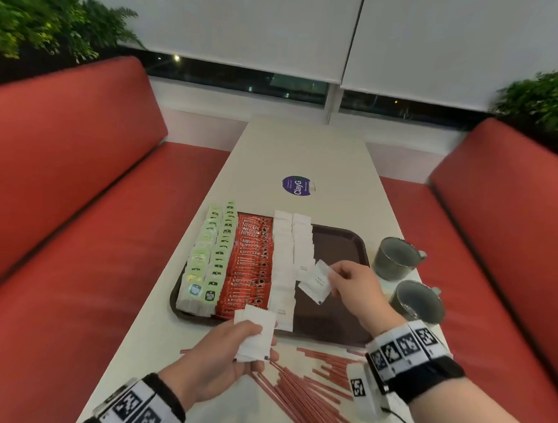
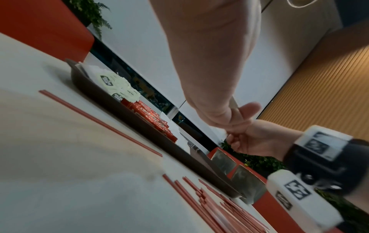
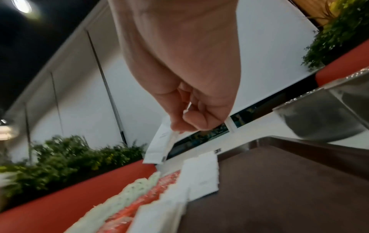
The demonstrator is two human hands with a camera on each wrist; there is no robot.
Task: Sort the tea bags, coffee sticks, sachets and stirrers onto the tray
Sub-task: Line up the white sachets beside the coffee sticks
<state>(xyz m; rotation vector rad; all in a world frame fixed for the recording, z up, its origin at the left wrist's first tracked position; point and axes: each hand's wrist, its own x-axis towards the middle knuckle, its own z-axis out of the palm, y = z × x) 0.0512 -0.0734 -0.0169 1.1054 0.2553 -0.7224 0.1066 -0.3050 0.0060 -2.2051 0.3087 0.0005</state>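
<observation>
A dark brown tray lies on the white table. On it run rows of green tea bags, red coffee sticks and white sachets. My right hand hangs over the tray's middle and pinches one white sachet, seen hanging from its fingertips in the right wrist view. At the tray's near edge my left hand grips a small stack of white sachets. Red stirrers lie loose on the table between my wrists.
Two grey cups stand to the right of the tray. A purple round sticker sits further up the table. Red bench seats flank both sides. The tray's right half is bare.
</observation>
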